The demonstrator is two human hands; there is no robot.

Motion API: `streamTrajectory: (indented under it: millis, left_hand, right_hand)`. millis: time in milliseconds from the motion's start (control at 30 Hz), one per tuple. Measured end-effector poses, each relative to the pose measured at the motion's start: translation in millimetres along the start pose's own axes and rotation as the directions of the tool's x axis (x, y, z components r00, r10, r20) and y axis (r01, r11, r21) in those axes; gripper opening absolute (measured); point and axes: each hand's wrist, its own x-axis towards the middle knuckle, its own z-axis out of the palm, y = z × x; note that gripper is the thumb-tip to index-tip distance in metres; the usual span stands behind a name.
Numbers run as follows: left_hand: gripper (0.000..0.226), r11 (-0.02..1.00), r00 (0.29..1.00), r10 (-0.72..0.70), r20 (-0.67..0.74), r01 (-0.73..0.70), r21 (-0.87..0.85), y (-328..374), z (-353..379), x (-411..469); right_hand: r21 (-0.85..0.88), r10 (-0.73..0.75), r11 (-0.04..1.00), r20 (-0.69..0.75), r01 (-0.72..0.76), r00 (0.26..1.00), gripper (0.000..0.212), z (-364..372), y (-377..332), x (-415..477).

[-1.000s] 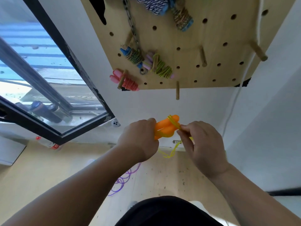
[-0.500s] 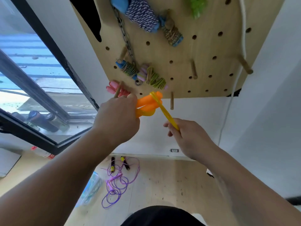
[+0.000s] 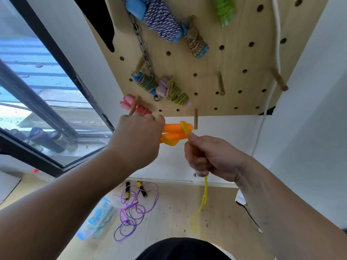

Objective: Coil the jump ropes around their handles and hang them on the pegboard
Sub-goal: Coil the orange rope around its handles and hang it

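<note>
Head cam: left hand [image 3: 137, 139] grips orange handles [image 3: 176, 132] just below pegboard [image 3: 225, 72]; right hand [image 3: 208, 156], at their 4 o'clock, pinches yellow rope [image 3: 204, 194]. Risk: if tension drops, 1st wrap slips off handle tips

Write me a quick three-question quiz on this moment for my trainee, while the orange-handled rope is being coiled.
1. True or false: the left hand grips the orange handles.
2. The right hand holds: A) the yellow rope; B) a wooden peg; C) the chain.
3. Fill in: the loose rope on the floor beside the black handles is ____ in colour.
Key: 1 true; 2 A; 3 purple.
</note>
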Motion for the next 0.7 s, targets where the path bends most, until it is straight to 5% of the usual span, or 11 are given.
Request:
streamTrajectory:
  millis: [67,167,300,500,700]
  left_hand:
    - [0.021,0.999,0.999,-0.022,0.035,0.023,-0.044,-3,8,2]
    - [0.013,0.937,0.985,-0.058,0.161,0.110,-0.331,1,24,2]
    - [0.021,0.804,0.965,-0.060,0.254,0.197,-0.560,12,34,0]
    - [0.018,0.697,0.946,-0.012,0.325,0.241,-0.676,12,37,-6]
    - [0.017,0.616,0.917,0.222,0.331,0.131,-0.777,5,24,-9]
  right_hand:
    - [-0.164,-0.030,0.987,-0.203,-0.003,0.979,0.054,2,4,4]
    - [-0.489,-0.247,0.872,-0.378,0.035,0.892,0.045,9,14,9]
    - [-0.655,-0.443,0.745,-0.344,0.126,0.828,0.033,14,34,7]
    - [-0.665,-0.370,0.735,-0.236,0.128,0.899,0.024,-1,44,-4]
    - [-0.739,-0.360,0.648,-0.082,0.186,0.929,0.035,-10,44,-6]
